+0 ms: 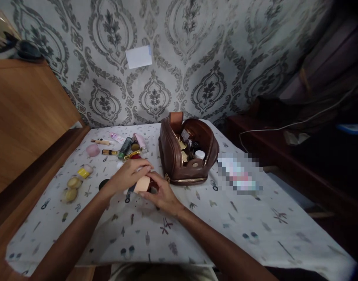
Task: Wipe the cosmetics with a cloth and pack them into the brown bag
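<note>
A small peach-coloured item (142,184) is between my two hands, left of the brown bag. My right hand (164,195) grips its right side, thumb below and fingers above. My left hand (129,175) reaches over its upper left, fingers close together near the right fingertips; what these fingers hold, if anything, is hidden. The open brown bag (179,164) holds several cosmetics, among them a white-lidded jar (199,155). Behind my left hand lie a dark green tube (125,148), a pink bottle (140,143) and a gold-and-black tube (109,152).
A pink sponge (92,150), pencils (101,142) and round yellowish containers (70,194) lie on the left of the patterned tablecloth (173,242). A blurred-out packet (239,173) is right of the bag. A wooden panel (29,117) borders the left side.
</note>
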